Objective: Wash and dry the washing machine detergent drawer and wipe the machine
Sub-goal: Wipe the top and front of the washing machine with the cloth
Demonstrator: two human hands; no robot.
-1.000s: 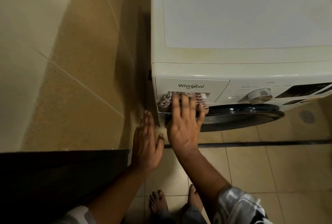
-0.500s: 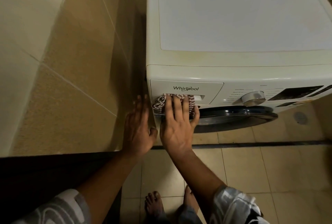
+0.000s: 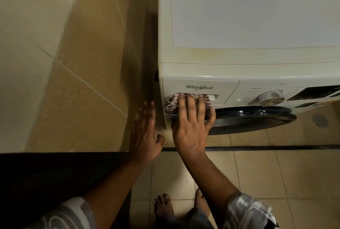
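Note:
A cream front-loading washing machine [image 3: 239, 17] fills the upper right. Its detergent drawer [image 3: 200, 86] sits shut at the front's left end, with a brand name on its face. My right hand [image 3: 191, 124] presses a red-and-white striped cloth [image 3: 171, 103] flat against the drawer's lower part and handle recess. The cloth bunches out past my fingertips on both sides. My left hand [image 3: 145, 135] lies flat, fingers together, against the machine's left side near the front corner, holding nothing.
A silver program dial [image 3: 270, 97] and dark display [image 3: 316, 91] sit right of the drawer. The dark round door [image 3: 257, 118] bulges below. A tiled wall [image 3: 73, 63] stands close on the left, a dark surface [image 3: 55, 177] at lower left. My bare feet [image 3: 163, 208] stand on floor tiles.
My right hand slid the cloth left along the drawer front, from its middle toward the left corner. My left hand moved up against the machine's side.

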